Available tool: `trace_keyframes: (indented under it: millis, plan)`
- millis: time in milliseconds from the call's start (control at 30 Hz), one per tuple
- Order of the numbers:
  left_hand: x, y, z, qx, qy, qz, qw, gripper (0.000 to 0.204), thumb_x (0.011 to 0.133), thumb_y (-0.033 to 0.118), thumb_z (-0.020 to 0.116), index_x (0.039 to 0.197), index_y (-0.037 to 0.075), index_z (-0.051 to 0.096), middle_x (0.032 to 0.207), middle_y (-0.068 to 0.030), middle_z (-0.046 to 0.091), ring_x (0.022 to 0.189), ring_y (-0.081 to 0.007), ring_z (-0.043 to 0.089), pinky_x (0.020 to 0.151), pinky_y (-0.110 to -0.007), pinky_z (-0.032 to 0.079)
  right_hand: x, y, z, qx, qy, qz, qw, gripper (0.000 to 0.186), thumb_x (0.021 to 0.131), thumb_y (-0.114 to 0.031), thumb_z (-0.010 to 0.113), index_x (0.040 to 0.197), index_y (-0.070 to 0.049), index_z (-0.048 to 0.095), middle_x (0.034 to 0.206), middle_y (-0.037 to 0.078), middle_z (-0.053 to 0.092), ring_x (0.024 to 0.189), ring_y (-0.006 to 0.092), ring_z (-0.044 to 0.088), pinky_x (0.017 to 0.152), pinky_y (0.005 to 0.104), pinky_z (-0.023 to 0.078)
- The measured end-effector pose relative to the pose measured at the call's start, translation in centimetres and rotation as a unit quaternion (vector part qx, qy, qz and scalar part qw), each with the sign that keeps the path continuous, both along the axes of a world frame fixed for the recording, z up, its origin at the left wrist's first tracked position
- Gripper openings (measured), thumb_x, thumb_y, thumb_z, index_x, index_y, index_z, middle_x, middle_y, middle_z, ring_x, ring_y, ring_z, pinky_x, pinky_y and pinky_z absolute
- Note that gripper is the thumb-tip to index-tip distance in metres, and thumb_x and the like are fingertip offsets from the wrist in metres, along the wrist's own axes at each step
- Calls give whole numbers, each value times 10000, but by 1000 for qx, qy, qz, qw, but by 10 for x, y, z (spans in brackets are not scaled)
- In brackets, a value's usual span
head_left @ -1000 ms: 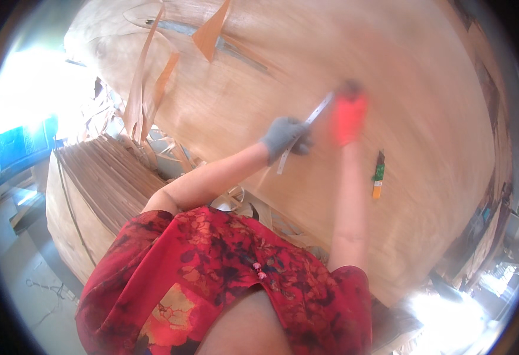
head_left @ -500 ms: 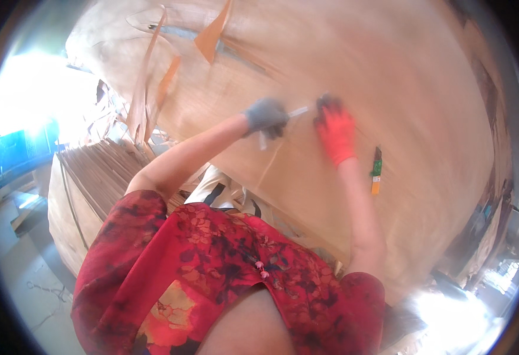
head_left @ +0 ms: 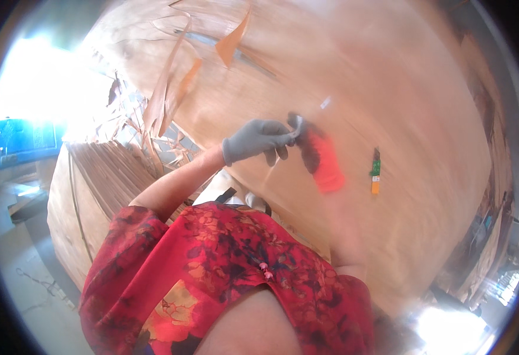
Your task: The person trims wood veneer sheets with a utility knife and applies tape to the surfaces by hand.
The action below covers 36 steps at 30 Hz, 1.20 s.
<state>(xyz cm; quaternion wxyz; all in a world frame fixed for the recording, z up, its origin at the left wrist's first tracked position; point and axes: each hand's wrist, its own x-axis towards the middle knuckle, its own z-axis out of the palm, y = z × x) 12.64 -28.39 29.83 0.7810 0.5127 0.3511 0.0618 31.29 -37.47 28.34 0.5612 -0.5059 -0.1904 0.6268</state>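
My left hand [head_left: 258,142], in a grey glove, is over a broad sheet of light wood veneer [head_left: 425,136]. Its thumb and forefinger pinch a thin whitish strip [head_left: 298,125], only a bit of which shows. Right against those fingertips is my right hand [head_left: 318,157], in an orange-red glove with dark fingers. Motion smears it, so its grip is unclear. A small white piece [head_left: 325,103] lies on the veneer just beyond the hands. To the right of my right hand rests a utility knife [head_left: 376,171] with a green and yellow handle.
Torn, curling veneer strips [head_left: 233,41] stick up at the far left of the sheet. A thick stack of veneer sheets [head_left: 108,183] stands to my left, near a blue object [head_left: 26,142]. Dark, ragged wood pieces [head_left: 487,236] line the right edge.
My left hand has moved slightly down, and my right hand has come left and nearer to me, so they now meet. A small white piece now shows on the veneer.
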Motion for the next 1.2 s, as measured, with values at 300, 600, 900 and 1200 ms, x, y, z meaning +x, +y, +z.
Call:
trace_keyframes:
  millis: [300,600,900,1200]
  plan:
    - [-74,24,-92,-141,-151,94,974,416,1025,236,599,1365,-1,558,1237,-97,659,1117,-189,665,952,-340,545,-57,-25,83,214,-381,144,888,165,769,-30,789,927,-71,762,1354,78,653,1423,339,397,1098,442,406]
    - [15,66,-90,295,-24,-109,949,413,988,276,646,1304,16,586,1209,-86,658,1040,-197,665,908,-334,540,-94,37,104,325,-474,266,774,165,749,-92,811,907,-79,762,1417,17,618,1422,341,394,1121,468,357]
    - [33,18,-81,690,28,-361,626,379,992,277,623,1277,28,601,1177,-94,670,1059,-203,654,917,-351,528,-82,58,77,261,-506,257,781,340,792,-139,774,1120,-60,735,1240,121,675,1190,297,592,972,410,491]
    - [-11,-11,-50,294,5,-210,932,342,995,302,619,1234,61,662,1086,-111,724,994,-210,682,901,-359,527,71,61,-73,111,-699,-47,705,484,942,-207,648,1396,-58,574,1429,124,589,1366,383,477,1111,459,397]
